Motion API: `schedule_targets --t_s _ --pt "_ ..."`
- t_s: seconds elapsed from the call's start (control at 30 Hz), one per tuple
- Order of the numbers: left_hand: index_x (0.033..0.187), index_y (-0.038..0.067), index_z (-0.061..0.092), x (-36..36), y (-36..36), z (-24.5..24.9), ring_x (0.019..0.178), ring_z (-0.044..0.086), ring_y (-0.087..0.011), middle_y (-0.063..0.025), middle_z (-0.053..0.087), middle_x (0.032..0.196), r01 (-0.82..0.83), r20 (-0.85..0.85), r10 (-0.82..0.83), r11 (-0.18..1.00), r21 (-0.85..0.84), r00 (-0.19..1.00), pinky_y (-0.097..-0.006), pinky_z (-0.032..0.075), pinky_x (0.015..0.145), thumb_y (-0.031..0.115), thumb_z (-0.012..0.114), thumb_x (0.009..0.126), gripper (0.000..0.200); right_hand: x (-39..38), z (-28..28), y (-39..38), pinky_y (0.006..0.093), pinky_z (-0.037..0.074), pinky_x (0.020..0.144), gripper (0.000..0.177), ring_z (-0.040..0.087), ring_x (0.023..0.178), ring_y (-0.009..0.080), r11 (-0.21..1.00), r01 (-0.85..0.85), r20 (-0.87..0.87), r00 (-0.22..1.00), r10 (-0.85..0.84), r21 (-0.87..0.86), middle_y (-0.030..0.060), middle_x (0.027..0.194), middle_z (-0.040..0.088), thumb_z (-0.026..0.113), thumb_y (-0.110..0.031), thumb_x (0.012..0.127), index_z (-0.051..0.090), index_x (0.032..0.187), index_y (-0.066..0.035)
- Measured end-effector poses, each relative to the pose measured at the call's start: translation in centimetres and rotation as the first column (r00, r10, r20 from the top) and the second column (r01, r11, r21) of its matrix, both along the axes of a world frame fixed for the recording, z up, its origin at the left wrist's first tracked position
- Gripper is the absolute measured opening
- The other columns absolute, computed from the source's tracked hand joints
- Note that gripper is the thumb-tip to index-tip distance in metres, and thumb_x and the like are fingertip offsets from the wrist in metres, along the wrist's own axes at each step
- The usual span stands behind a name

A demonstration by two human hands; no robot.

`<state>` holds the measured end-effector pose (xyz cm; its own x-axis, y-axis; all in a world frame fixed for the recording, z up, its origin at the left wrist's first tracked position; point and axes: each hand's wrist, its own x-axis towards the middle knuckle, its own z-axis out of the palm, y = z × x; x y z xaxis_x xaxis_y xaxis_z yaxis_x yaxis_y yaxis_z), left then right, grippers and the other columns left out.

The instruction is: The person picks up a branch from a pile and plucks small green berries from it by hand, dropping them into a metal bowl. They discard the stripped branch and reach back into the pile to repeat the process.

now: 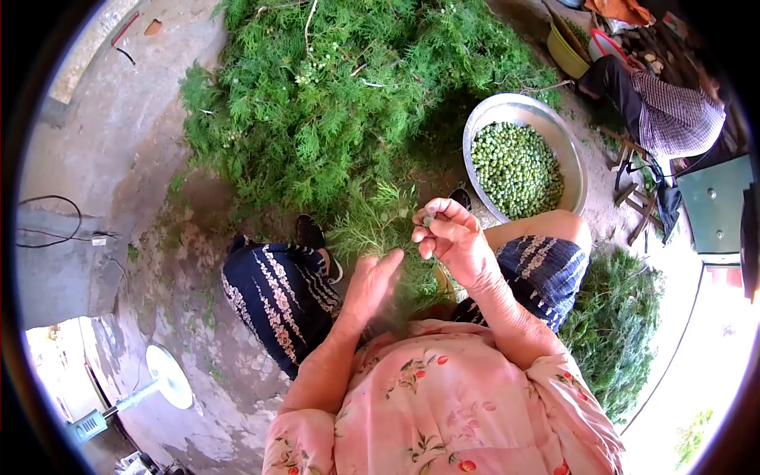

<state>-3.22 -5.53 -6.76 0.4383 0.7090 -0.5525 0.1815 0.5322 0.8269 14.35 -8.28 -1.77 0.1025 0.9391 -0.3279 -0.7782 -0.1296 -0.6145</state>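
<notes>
My left hand (370,286) is closed around a feathery green conifer branch (372,226), which fans out above my lap. Close beside it, my right hand (455,241) pinches a small pale green cone (428,221) between thumb and fingertips. Just beyond my right knee stands a wide metal basin (576,150), tilted in view, with many small round green cones (514,170) in it. A large heap of cut conifer branches (317,103) lies on the ground in front of me.
A second pile of branches (613,324) lies behind my right side. Another person (673,115) sits at the upper right near a yellow tub (567,54). A wooden stool (637,210) and green cabinet (719,207) stand at right, a fan (168,378) at lower left.
</notes>
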Motion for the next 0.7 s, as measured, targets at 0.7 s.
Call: schedule_targets --t_s 0.7 --pt "0.098 0.006 0.057 1.3 0.1 2.0 0.047 0.04 -0.0052 0.0034 0.046 0.061 0.159 -0.129 -0.161 0.987 -0.024 0.978 -0.0194 0.032 0.038 0.039 0.063 0.081 0.038 -1.0 -3.8 1.0 0.0182 0.033 0.042 0.007 0.044 0.051 0.0052 0.947 0.234 0.326 0.932 -0.155 -0.219 -0.0032 0.064 0.053 0.063 -0.012 0.083 0.061 0.084 -0.006"
